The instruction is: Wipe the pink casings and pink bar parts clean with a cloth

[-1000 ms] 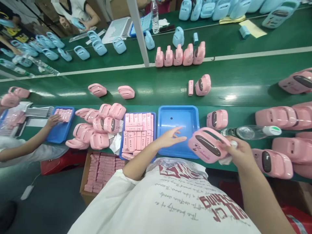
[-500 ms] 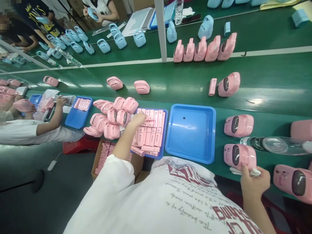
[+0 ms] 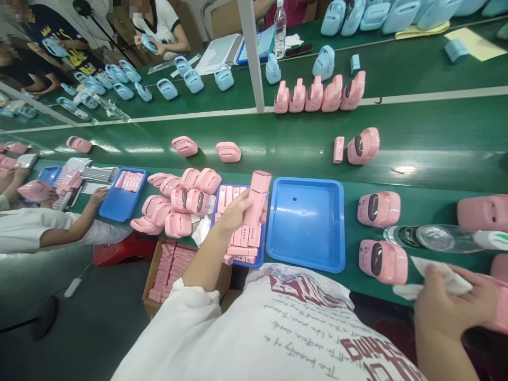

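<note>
My left hand (image 3: pixel 237 211) is closed around long pink rectangular pieces (image 3: pixel 257 198), raised at a slant over a blue tray (image 3: pixel 262 244). How many pieces it grips I cannot tell. More small pink pieces with dark dots lie in rows in that tray. My right hand (image 3: pixel 446 299), at the bench's front edge, pinches a folded white cloth (image 3: pixel 452 278). Left of it sits a glossy pink housing (image 3: pixel 383 262) with a dark oval window. Another pink housing (image 3: pixel 498 304) is partly hidden behind the right hand; whether they touch I cannot tell.
A second blue tray (image 3: pixel 305 264) shows its bare bottom. Pink housings (image 3: pixel 178 225) are heaped left of the pieces; a carton (image 3: pixel 148 288) of pink parts stands below. A clear bottle (image 3: pixel 440 238) lies at right. Co-workers (image 3: pixel 161 24) sit across and to the left.
My left hand has lifted pink pieces up from the tray. My right hand has left the near pink housing and moved right with the cloth. The view has shifted slightly.
</note>
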A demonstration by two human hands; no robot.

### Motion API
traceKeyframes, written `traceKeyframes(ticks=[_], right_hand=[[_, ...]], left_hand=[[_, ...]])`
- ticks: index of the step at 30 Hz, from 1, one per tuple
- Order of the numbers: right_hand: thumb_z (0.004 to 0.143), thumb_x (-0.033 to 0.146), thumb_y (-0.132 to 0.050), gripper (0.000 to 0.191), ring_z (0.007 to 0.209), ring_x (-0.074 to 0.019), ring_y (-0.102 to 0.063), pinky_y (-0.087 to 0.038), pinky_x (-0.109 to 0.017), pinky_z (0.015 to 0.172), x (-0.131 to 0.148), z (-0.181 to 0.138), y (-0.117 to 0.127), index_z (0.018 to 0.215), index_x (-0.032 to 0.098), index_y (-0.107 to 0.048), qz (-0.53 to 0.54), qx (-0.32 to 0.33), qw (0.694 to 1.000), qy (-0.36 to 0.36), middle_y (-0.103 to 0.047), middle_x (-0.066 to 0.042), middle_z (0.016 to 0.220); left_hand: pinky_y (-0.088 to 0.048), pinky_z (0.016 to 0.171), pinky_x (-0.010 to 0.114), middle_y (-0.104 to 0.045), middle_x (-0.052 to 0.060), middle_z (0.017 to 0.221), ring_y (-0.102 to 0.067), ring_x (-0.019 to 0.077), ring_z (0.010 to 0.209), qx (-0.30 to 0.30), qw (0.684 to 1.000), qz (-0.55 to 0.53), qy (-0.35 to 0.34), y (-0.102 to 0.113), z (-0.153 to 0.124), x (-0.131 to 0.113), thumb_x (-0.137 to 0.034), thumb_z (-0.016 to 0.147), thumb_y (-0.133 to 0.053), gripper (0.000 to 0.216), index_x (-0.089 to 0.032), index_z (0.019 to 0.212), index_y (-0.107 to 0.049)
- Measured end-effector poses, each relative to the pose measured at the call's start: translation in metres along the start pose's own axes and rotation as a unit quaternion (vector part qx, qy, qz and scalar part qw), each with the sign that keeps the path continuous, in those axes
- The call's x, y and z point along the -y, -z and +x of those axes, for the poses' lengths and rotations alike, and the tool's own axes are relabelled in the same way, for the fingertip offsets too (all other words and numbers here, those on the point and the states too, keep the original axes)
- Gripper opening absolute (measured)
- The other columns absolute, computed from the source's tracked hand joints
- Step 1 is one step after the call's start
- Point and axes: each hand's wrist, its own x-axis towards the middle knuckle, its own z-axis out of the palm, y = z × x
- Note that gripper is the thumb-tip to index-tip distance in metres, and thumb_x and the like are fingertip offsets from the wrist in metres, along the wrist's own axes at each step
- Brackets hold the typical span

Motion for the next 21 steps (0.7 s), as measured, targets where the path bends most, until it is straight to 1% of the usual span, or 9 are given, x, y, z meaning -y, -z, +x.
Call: traceKeyframes(ticks=[2,4,6,7,9,11,14,17,21], right_hand=[[0.061,0.041,-0.068,0.016,0.058,-0.0239,-0.055,-0.042,-0.046,0.058,0.017,-0.004,-0.014,0.07,0.03,-0.061,0.081,0.101,0.991,-0.042,-0.054,-0.006,0.064],[0.063,0.047,-0.072,0.026,0.047,-0.0189,-0.05,-0.041,-0.038,0.046,0.032,-0.01,-0.028,0.079,0.028,-0.064,0.137,0.232,0.96,-0.081,-0.056,-0.004,0.058],[0.07,0.054,-0.067,0.032,0.043,-0.0183,-0.051,-0.041,-0.033,0.039,0.047,-0.016,-0.043,0.086,0.026,-0.064,0.169,0.336,0.924,-0.068,-0.057,-0.002,0.052],[0.073,0.055,-0.064,0.034,0.041,-0.0176,-0.052,-0.041,-0.031,0.038,0.056,-0.018,-0.049,0.087,0.024,-0.063,0.185,0.361,0.913,-0.047,-0.057,-0.001,0.05],[0.078,0.055,-0.06,0.035,0.042,-0.0156,-0.054,-0.043,-0.027,0.038,0.074,-0.02,-0.059,0.091,0.023,-0.064,0.214,0.369,0.904,0.002,-0.058,0.001,0.051],[0.081,0.053,-0.059,0.034,0.05,-0.0149,-0.058,-0.047,-0.026,0.043,0.094,-0.02,-0.063,0.096,0.023,-0.065,0.233,0.343,0.908,0.048,-0.064,-0.001,0.062],[0.083,0.051,-0.057,0.034,0.079,-0.018,-0.066,-0.056,-0.032,0.068,0.119,-0.022,-0.061,0.103,0.025,-0.068,0.235,0.32,0.91,0.119,-0.07,-0.004,0.095],[0.086,0.051,-0.052,0.039,0.106,-0.0225,-0.061,-0.05,-0.039,0.093,0.131,-0.028,-0.058,0.116,0.029,-0.064,0.229,0.359,0.888,0.177,-0.065,-0.004,0.116],[0.089,0.053,-0.046,0.053,0.128,-0.0249,-0.047,-0.04,-0.043,0.106,0.123,-0.039,-0.064,0.136,0.029,-0.047,0.234,0.369,0.878,0.196,-0.051,-0.005,0.138]], left_hand=[[-0.042,0.044,0.025,-0.065,0.008,0.08,-0.06,0.0153,0.052,0.055,0.996,-0.074,0.011,-0.025,0.001,0.001,-0.057,0.074,-0.057,0.057,-0.013,0.11,-0.054],[-0.04,0.039,0.025,-0.065,0.007,0.076,-0.057,0.0144,0.044,0.1,0.986,-0.129,0.027,-0.045,0.003,0.003,-0.059,0.071,-0.058,0.06,-0.012,0.109,-0.055],[-0.038,0.036,0.024,-0.064,0.005,0.07,-0.055,0.0134,0.039,0.133,0.976,-0.168,0.04,-0.06,0.004,0.006,-0.059,0.071,-0.058,0.06,-0.012,0.108,-0.056],[-0.038,0.034,0.024,-0.063,0.004,0.066,-0.053,0.0129,0.037,0.146,0.971,-0.182,0.045,-0.067,0.004,0.008,-0.058,0.072,-0.057,0.06,-0.012,0.108,-0.057],[-0.037,0.034,0.023,-0.062,0.002,0.062,-0.052,0.0121,0.036,0.16,0.966,-0.197,0.054,-0.078,0.002,0.01,-0.059,0.073,-0.057,0.059,-0.012,0.108,-0.058],[-0.038,0.036,0.022,-0.063,0.003,0.064,-0.053,0.011,0.038,0.146,0.969,-0.191,0.062,-0.088,0.0,0.011,-0.06,0.071,-0.061,0.058,-0.012,0.104,-0.059],[-0.039,0.041,0.02,-0.064,0.004,0.072,-0.053,0.0082,0.045,0.089,0.977,-0.178,0.071,-0.101,-0.001,0.011,-0.06,0.066,-0.069,0.062,-0.014,0.107,-0.06],[-0.041,0.044,0.02,-0.062,0.003,0.073,-0.053,0.0086,0.05,0.065,0.973,-0.2,0.094,-0.112,-0.001,0.011,-0.063,0.071,-0.064,0.069,-0.016,0.121,-0.057],[-0.051,0.058,0.025,-0.067,0.006,0.093,-0.062,0.0139,0.069,0.027,0.979,-0.185,0.085,-0.124,-0.001,0.01,-0.05,0.077,-0.064,0.068,-0.022,0.136,-0.048]])
